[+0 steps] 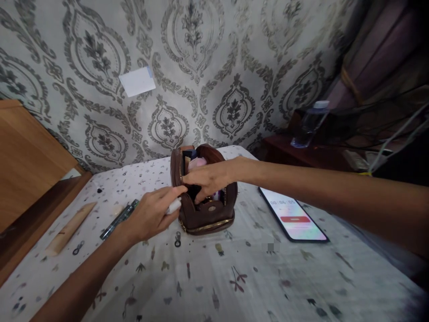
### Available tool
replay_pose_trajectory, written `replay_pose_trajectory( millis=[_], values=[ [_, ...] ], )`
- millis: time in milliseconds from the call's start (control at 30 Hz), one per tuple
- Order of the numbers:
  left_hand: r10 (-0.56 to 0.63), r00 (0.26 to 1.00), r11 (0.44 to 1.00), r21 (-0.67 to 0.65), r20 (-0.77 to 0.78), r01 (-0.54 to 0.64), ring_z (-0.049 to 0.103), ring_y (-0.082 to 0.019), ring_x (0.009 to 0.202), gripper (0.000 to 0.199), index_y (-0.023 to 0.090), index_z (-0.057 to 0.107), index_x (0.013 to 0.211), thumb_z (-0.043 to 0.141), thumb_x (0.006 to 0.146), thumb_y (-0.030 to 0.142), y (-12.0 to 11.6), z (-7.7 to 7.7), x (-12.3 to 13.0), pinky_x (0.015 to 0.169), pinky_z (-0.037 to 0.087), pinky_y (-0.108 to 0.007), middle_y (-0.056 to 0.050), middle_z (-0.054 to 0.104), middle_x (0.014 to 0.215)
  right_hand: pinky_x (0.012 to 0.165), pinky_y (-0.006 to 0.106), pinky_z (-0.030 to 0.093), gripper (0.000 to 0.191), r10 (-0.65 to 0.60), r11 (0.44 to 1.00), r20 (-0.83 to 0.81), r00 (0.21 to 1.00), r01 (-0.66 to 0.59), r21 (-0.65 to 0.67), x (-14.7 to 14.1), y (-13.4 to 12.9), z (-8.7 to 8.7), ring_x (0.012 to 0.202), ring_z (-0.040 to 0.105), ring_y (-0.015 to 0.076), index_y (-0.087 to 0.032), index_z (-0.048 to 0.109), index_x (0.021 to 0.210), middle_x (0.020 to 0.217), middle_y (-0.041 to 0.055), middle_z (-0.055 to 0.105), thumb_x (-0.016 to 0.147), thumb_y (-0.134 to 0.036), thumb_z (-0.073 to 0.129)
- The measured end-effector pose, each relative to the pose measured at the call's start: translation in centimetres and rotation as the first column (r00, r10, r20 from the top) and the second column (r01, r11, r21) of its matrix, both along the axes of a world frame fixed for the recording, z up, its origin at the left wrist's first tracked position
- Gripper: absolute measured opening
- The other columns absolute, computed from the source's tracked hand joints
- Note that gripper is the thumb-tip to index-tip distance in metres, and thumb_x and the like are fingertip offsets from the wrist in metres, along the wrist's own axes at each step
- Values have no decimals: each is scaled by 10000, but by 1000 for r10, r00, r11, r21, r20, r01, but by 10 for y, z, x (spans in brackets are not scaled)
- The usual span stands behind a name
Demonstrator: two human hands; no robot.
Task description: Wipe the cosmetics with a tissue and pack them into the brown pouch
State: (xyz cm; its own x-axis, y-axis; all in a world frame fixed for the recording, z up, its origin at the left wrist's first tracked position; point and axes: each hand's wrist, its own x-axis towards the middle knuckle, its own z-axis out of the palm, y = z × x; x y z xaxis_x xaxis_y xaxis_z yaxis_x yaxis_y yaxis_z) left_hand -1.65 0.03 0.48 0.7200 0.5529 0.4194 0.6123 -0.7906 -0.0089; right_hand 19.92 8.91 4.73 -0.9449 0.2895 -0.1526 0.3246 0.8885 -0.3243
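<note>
A brown zippered bag point(208, 219) stands open on the patterned sheet, with a pink item point(197, 163) and other small things inside. My left hand point(154, 212) is at the bag's left side, its fingers closed round a small white object point(173, 206), the index fingertip at the bag's edge. Over the bag's opening is my right hand point(211, 179), fingers apart and bent down into it. Its fingertips are partly hidden inside, so whether they touch anything is unclear.
A phone point(301, 220) showing a timer lies right of the bag. To the left are a beige tube point(70, 229) and a dark green tube point(119, 219). A clear bottle point(309, 125) stands on a dark red table point(278, 145) at the back right, near cables.
</note>
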Motion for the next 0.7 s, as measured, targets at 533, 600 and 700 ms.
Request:
replay_pose_trajectory(
  millis=[533, 600, 700],
  values=[
    [7, 1000, 998, -64, -8, -8, 678, -214, 995, 368, 189, 441, 1344, 428, 976, 203, 2, -1, 2, 756, 533, -284, -109, 674, 1135, 571, 202, 303, 161, -128, 981, 203, 971, 154, -116, -8, -3, 0, 567, 411, 58, -97, 639, 815, 594, -61, 492, 820, -250, 690],
    [6, 1000, 998, -65, 0, -6, 674, -214, 1003, 382, 193, 441, 1352, 433, 970, 191, 2, -1, 2, 768, 534, -287, -106, 673, 1139, 577, 197, 306, 164, -130, 976, 168, 977, 156, -151, -5, 0, -3, 578, 424, 61, -96, 644, 816, 606, -57, 513, 807, -254, 691],
    [3, 1000, 999, -49, 7, -3, 674, -212, 973, 410, 199, 438, 1369, 444, 959, 181, 1, 0, 3, 762, 531, -286, -99, 678, 1117, 607, 191, 334, 108, -114, 973, 103, 988, 132, -187, -1, 4, -5, 626, 471, 69, -91, 644, 855, 680, -36, 578, 821, -194, 642]
  ],
)
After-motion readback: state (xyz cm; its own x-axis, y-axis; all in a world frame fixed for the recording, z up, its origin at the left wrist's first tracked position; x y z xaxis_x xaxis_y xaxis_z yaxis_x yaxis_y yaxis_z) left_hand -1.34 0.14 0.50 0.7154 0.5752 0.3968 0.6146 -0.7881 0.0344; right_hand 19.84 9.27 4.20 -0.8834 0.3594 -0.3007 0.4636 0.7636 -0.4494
